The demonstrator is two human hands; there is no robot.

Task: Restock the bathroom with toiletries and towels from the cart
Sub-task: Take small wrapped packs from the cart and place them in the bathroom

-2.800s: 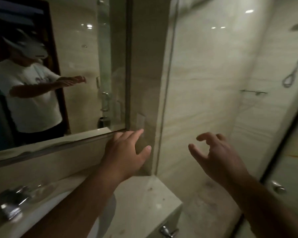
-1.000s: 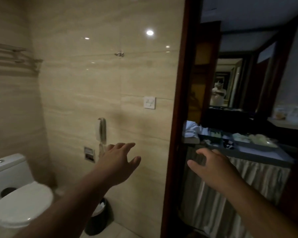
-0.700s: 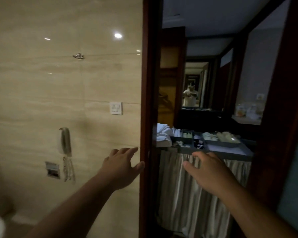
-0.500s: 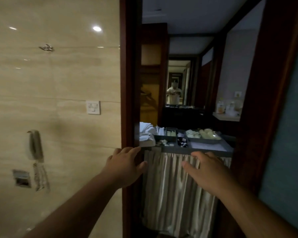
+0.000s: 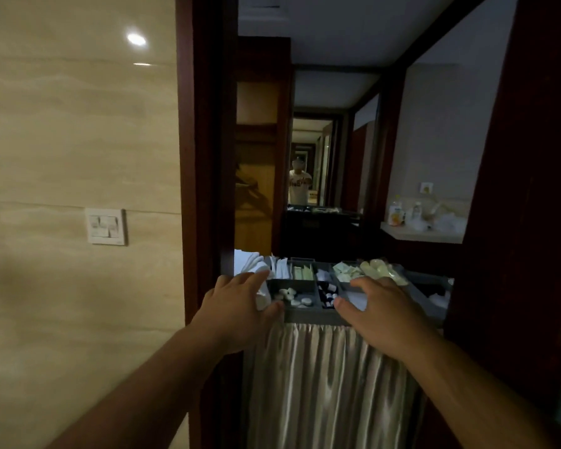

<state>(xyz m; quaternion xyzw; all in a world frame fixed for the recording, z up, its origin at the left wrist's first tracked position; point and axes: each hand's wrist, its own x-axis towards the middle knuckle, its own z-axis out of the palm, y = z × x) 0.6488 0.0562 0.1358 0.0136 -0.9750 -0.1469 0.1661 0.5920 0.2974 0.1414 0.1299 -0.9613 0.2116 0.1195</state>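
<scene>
1. Reaching toward the cart (image 5: 314, 315) in the doorway, the left hand (image 5: 240, 309) and right hand (image 5: 379, 312) hovered with fingers released, holding nothing.
2. White towels (image 5: 248, 265) lay at its left end, toiletries (image 5: 293, 299) in tray compartments beside them.

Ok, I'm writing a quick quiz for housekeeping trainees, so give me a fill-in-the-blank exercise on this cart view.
1. The cart's grey tray stands in the ___.
2. The white towels lie at its ___ end.
3. The pleated curtain hangs ___ the tray.
4. The light switch is fixed to the tiled ___.

Missing words: doorway; left; below; wall.
</scene>
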